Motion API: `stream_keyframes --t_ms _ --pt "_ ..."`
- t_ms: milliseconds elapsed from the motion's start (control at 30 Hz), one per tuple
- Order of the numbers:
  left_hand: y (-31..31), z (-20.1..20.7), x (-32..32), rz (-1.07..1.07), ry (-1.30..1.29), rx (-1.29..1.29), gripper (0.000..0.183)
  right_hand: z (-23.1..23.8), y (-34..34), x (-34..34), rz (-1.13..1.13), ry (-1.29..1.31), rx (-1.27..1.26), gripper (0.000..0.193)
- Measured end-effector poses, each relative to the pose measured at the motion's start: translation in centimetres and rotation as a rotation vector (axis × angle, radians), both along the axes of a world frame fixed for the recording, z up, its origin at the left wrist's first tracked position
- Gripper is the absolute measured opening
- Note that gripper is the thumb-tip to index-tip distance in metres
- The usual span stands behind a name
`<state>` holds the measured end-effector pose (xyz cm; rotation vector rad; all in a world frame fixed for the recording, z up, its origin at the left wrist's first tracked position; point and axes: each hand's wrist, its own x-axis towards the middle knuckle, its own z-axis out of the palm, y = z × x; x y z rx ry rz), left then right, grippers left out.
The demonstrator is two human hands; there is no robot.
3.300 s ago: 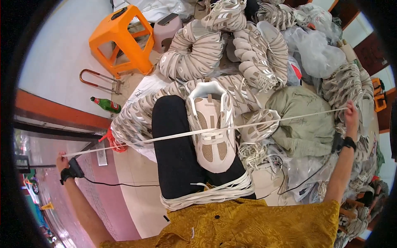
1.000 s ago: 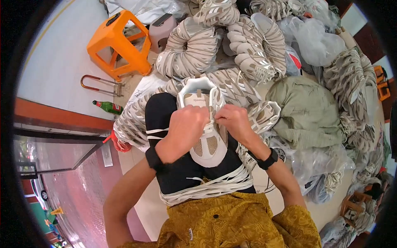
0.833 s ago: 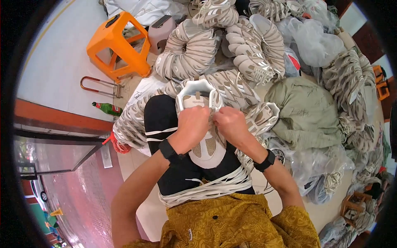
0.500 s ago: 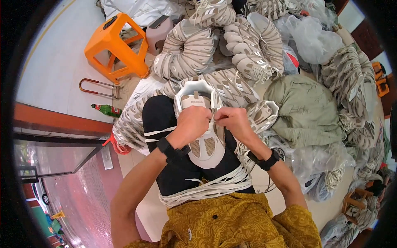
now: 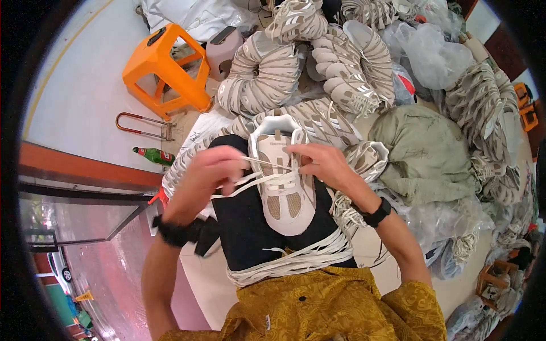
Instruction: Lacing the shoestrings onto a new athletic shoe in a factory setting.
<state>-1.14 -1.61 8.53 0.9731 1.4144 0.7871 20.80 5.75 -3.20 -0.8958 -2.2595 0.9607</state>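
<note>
A beige and white sneaker upper (image 5: 288, 211) lies on my black-clad lap, toe toward me, with white laces threaded through its lower eyelets. My left hand (image 5: 211, 170), slightly blurred, is closed on a white shoelace (image 5: 263, 163) and holds it stretched out to the left of the sneaker. That lace runs taut across the tongue to the right eyelet row. There my right hand (image 5: 325, 163) grips the sneaker's eyelet edge between thumb and fingers; its exact hold on the lace is partly hidden. A bundle of loose white laces (image 5: 296, 258) lies across my lap nearer my waist.
Stacked rows of similar uppers (image 5: 259, 74) curve beyond my knees, with more at right (image 5: 478, 108). An orange stool (image 5: 170, 74), a green bottle (image 5: 153, 155) and a U-shaped metal rod (image 5: 142, 125) are at left. A green cloth sack (image 5: 424, 153) lies at right.
My left hand has moved from the tongue out to the left, drawing the shoelace across the sneaker. My right hand stays at the right eyelets. The view has shifted slightly.
</note>
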Motion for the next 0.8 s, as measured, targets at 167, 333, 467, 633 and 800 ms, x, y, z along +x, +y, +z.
stream_keyframes --t_ms 167,333,467,633,800 --pt "-2.7 1.4 1.4 0.097 -0.338 0.087 0.012 2.8 -3.5 -2.5 0.020 0.242 0.515 0.036" --pt "-1.5 -1.6 1.1 0.067 -0.340 0.286 0.019 1.5 -2.0 -3.5 0.180 0.363 0.482 0.010" --pt "-2.5 -4.2 -7.1 0.548 -1.029 0.416 0.041 -0.5 4.9 6.4 -0.239 0.986 -0.647 0.016" --pt "-6.3 -6.4 -25.3 0.958 -1.054 0.778 0.033 1.4 14.3 22.7 -0.782 1.128 -0.593 0.010" --pt "-12.0 -8.1 -39.7 1.003 0.580 0.514 0.038 2.0 18.2 36.2 -1.006 0.973 -0.263 0.012"
